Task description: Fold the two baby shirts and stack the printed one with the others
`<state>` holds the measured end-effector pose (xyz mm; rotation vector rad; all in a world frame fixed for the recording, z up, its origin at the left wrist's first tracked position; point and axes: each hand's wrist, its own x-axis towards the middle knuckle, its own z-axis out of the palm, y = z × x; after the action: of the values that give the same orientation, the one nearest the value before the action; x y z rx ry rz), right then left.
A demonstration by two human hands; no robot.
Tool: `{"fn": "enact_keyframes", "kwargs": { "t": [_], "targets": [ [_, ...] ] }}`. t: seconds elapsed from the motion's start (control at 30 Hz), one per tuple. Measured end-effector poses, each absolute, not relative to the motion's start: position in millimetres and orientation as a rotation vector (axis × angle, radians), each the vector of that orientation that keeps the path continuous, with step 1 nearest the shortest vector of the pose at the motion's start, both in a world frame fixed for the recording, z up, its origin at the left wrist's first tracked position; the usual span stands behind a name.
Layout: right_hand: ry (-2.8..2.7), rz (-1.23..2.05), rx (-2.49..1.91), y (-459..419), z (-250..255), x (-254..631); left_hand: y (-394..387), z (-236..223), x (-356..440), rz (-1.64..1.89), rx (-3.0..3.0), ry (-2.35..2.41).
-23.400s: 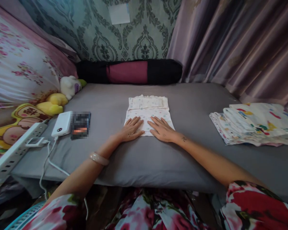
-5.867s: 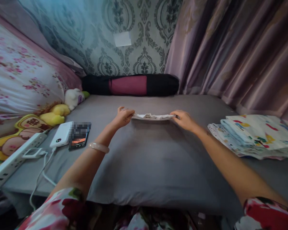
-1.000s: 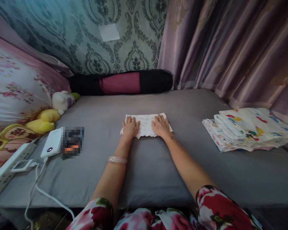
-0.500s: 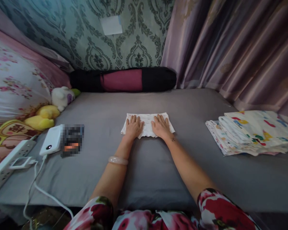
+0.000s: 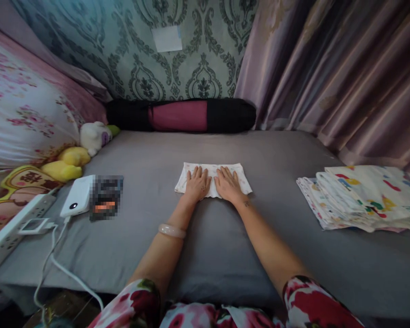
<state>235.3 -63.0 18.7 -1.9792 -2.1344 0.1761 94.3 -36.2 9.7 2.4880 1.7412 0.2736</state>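
A white folded cloth [image 5: 212,171] with a faint small print lies flat on the grey bed sheet [image 5: 150,157], in the middle of the view. My left hand [image 5: 197,183] rests palm down on its left half, fingers stretched out. On the right half lies my right hand [image 5: 229,183], also flat with the fingers spread. The two hands are close together, a narrow strip of cloth showing between them. Beneath the palms part of the cloth is hidden.
To the right sits a stack of folded printed cloths [image 5: 362,196]. At left are a white power bank [image 5: 78,196], a pixelated object [image 5: 105,198], a power strip [image 5: 20,228] and plush toys [image 5: 73,161]. A black and maroon roll bag [image 5: 181,115] lies along the wall.
Both hands have slid closer together over the cloth, which now looks smoother. The whole view has shifted slightly.
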Motion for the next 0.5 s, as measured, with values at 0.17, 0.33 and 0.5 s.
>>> {"fn": "enact_keyframes", "kwargs": {
  "t": [0.17, 0.33, 0.5],
  "targets": [
    [-2.156, 0.163, -1.997, -62.8, 17.7, 236.2, -35.6, 8.3, 93.4, 0.247, 2.458, 1.740],
    [-2.152, 0.167, -1.967, -63.4, 21.5, 233.9, -38.6, 15.2, 94.9, 0.367, 2.505, 1.696],
    [-2.199, 0.141, -1.880, -63.8, 18.0, 229.2, -42.3, 19.7, 94.9, 0.334, 2.541, 1.598]
  ]
}}
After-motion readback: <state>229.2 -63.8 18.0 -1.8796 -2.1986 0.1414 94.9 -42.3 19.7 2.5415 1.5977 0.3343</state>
